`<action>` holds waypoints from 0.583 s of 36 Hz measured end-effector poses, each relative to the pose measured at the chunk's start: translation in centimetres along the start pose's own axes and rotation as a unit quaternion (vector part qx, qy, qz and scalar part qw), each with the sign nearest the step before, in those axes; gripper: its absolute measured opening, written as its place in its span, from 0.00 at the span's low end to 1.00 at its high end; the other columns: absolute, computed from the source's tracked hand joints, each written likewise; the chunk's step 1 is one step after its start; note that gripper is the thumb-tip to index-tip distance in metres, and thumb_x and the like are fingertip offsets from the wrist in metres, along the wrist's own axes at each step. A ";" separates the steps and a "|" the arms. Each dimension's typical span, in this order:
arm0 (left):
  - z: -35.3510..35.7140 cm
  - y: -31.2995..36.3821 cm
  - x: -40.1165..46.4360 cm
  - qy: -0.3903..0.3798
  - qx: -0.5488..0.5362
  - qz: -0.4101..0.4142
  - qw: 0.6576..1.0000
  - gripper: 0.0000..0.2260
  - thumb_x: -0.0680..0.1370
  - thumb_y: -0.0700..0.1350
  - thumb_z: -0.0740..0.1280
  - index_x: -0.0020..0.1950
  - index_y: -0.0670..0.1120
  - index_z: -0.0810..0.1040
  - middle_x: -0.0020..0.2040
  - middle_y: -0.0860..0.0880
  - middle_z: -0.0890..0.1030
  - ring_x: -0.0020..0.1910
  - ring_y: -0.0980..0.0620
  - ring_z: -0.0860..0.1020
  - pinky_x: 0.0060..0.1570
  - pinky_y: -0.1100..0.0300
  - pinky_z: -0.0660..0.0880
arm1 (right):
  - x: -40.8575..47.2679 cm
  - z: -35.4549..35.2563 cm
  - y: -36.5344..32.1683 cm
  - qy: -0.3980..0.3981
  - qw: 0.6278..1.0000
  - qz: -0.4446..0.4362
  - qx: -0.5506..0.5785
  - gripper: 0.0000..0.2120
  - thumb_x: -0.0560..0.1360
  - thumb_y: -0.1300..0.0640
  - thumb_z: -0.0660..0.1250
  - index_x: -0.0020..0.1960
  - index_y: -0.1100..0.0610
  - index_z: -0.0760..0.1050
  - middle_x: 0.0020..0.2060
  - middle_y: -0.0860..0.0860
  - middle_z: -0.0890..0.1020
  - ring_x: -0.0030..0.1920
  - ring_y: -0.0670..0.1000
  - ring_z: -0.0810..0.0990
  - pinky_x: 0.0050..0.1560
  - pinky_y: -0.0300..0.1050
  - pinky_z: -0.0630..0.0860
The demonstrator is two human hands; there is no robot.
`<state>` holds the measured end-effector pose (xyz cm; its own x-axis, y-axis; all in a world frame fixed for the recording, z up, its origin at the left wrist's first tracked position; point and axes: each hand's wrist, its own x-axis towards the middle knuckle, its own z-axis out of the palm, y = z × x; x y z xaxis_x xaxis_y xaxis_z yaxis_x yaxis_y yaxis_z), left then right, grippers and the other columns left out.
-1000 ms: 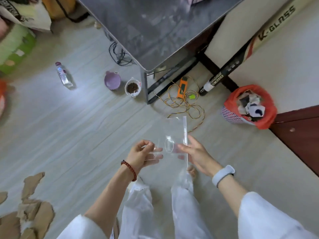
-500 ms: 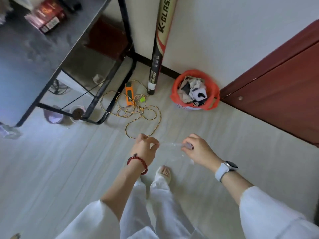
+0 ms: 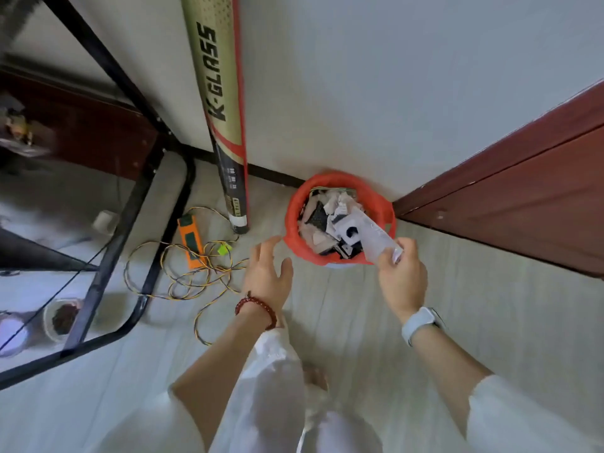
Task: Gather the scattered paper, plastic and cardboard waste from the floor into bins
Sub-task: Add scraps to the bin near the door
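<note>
We see a red-orange bin (image 3: 340,178) holding white, black and beige scraps, an orange power strip (image 3: 192,241) with yellow-and-dark cord (image 3: 183,279), and perhaps clear plastic (image 3: 376,238), blurred.

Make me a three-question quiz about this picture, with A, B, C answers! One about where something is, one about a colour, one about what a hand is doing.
1. Where does the bin stand?
A. on the table
B. on the floor by the wall
C. on a chair

2. What colour is the bin's liner bag?
A. orange-red
B. blue
C. black

3. What is the right hand doing?
A. resting open
B. pinching a clear plastic bag over the bin
C. holding the cable

Answers: 1 B, it sits where floor meets wall, beside the door. 2 A, the rim is orange-red. 3 B, its grip is closed on the plastic; the left hand is open and holds nothing.
</note>
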<state>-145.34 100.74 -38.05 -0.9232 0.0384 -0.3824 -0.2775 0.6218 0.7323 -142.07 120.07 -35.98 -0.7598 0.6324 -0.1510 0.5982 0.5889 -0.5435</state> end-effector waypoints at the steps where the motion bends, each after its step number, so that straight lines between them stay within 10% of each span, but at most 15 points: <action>1: 1.0 -1.0 1.7 -0.009 0.017 -0.003 1.000 0.20 0.76 0.39 0.64 0.67 0.45 0.68 0.64 0.43 0.68 0.57 0.44 0.75 0.53 0.53 0.73 | 1.6 1.7 0.7 0.005 1.000 -0.008 -0.029 0.13 0.76 0.60 0.61 0.60 0.62 0.72 0.39 0.66 0.81 0.42 0.66 0.78 0.38 0.50 0.67; 9: 9.7 -9.7 11.5 -0.112 0.088 -0.034 0.989 0.28 0.77 0.40 0.61 0.75 0.47 0.54 0.72 0.45 0.58 0.69 0.45 0.64 0.67 0.55 0.64 | 12.1 15.9 7.5 -0.098 0.973 -0.164 -0.132 0.23 0.70 0.63 0.57 0.65 0.59 0.71 0.60 0.61 0.76 0.59 0.64 0.75 0.54 0.59 0.75; 15: 15.3 -13.9 17.1 -0.205 0.214 -0.014 0.955 0.34 0.78 0.46 0.60 0.75 0.50 0.40 0.77 0.48 0.42 0.76 0.48 0.46 0.72 0.50 0.56 | 13.8 24.6 12.3 -0.349 0.829 -0.269 -0.345 0.32 0.72 0.40 0.46 0.74 0.49 0.56 0.74 0.58 0.57 0.72 0.70 0.51 0.70 0.66 0.49; 21: 17.3 -14.4 18.8 -0.181 0.289 0.005 0.940 0.40 0.76 0.60 0.58 0.71 0.55 0.29 0.75 0.49 0.33 0.75 0.48 0.39 0.71 0.50 0.54 | 15.0 27.9 14.2 -0.402 0.793 -0.299 -0.346 0.36 0.71 0.39 0.33 0.75 0.55 0.37 0.76 0.51 0.44 0.74 0.60 0.36 0.73 0.57 0.36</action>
<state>-154.15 106.06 -65.51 -0.7447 0.2458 -0.6204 0.0190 0.9371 0.3484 -152.06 123.87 -69.06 -0.7102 -0.2266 -0.6665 -0.1460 0.9736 -0.1754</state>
